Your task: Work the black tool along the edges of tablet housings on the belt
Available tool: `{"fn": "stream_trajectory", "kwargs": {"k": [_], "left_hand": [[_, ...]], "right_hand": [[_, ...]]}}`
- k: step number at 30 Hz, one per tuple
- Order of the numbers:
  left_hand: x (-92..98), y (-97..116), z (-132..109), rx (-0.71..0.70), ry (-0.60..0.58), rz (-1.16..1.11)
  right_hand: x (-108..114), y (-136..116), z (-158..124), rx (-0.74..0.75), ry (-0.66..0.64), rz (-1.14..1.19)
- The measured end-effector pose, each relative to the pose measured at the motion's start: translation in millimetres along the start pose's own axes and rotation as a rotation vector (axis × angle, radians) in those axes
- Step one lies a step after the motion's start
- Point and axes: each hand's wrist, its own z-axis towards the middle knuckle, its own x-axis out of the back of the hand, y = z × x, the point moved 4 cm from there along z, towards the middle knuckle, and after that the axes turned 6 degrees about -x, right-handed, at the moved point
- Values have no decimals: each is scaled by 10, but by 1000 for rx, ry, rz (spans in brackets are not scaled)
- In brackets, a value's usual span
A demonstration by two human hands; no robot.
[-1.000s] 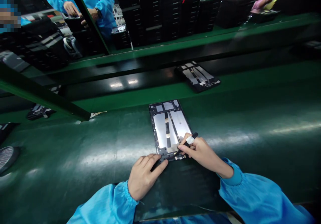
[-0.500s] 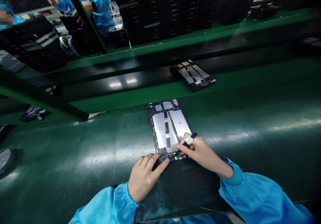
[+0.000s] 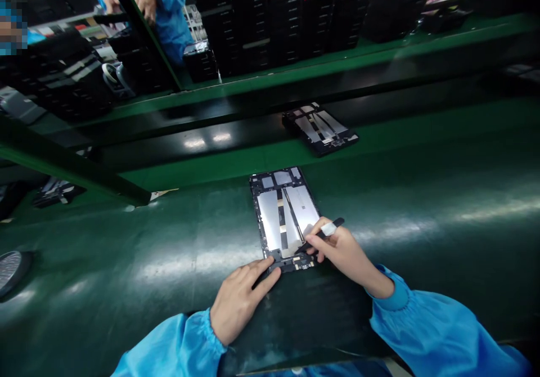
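Note:
An opened tablet (image 3: 266,219), its silver battery area and dark inner parts showing, lies flat on the green bench. My left hand (image 3: 240,295) rests at its lower left corner, fingers stretched out and thumb apart, so it is open. Between the fingers of my right hand (image 3: 337,247) is a slim black tweezers-like tool (image 3: 338,221) with a white wrap around it. The tool's tip points down and left, over the lower part of the tablet near the battery's bottom edge. Whether the tip touches it I cannot tell.
Behind it, a second opened tablet (image 3: 320,126) lies on the dark strip. Stacks of black trays (image 3: 284,22) line the far shelf. A green post (image 3: 84,166) slants in from the left, near a round object (image 3: 14,273). A co-worker in blue (image 3: 171,22) stands beyond.
My right hand and the tool have moved slightly up and right, away from the tablet's bottom edge. My left hand shifted a little left. The co-worker's hands have come down onto a dark object.

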Motion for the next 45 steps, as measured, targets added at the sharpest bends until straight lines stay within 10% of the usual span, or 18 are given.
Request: {"fn": "stream_trajectory", "kwargs": {"k": [10, 18, 21, 27, 33, 38, 45], "left_hand": [[-173, 67, 678, -28, 17, 211], [-87, -1902, 956, 421, 32, 428], [-25, -2324, 1003, 553, 90, 489], [-650, -1650, 1777, 241, 49, 327], [-1015, -1339, 2398, 282, 103, 99], [-849, -1467, 2107, 526, 227, -144], [-530, -1099, 1037, 519, 60, -489]], "right_hand": [[643, -155, 498, 149, 457, 294], [1411, 231, 1138, 254, 713, 153], [1566, 248, 1301, 289, 794, 71], [1678, 2, 1800, 141, 947, -146], [1561, -147, 1950, 134, 896, -276], [1391, -98, 1670, 245, 867, -172], [915, 242, 756, 278, 305, -209]]}}
